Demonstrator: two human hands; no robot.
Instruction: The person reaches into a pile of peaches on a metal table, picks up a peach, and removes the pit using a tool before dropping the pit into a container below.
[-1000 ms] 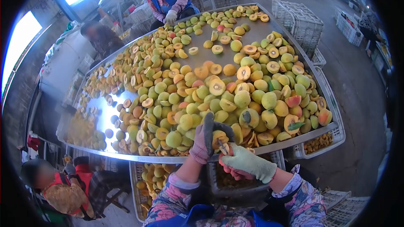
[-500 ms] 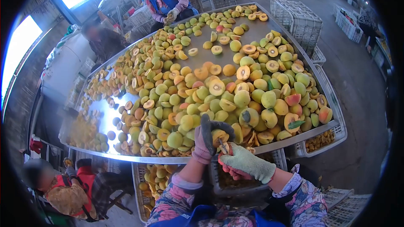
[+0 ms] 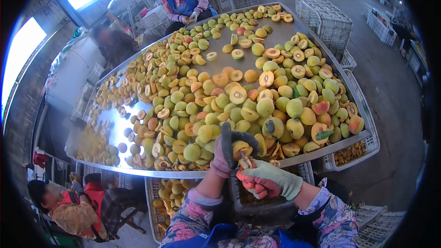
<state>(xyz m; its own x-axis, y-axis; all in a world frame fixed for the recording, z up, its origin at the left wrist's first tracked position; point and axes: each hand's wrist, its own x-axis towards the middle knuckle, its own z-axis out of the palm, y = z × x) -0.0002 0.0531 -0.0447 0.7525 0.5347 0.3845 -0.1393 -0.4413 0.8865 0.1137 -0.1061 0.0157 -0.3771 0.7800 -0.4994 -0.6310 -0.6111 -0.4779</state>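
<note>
My left hand, in a pink glove with a dark grey coating, is closed around a cut yellow peach at the table's near edge. The peach's opened side is turned toward me. My right hand, in a pale green and red glove, grips a small tool with a thin metal tip. That tip meets the cut face of the peach; the handle is mostly hidden in the fist. Just beyond both hands lies a heap of whole and halved peaches, some halves still showing their stones.
The metal table has a raised rim. Under its near edge stand crates of peach halves and scraps. One person works across the table; another sits at lower left. White crates are stacked beyond the right rim.
My right hand has turned slightly, showing more of its red fingers, with the tool still at the peach. The seated person's head at lower left and the person across have shifted a little.
</note>
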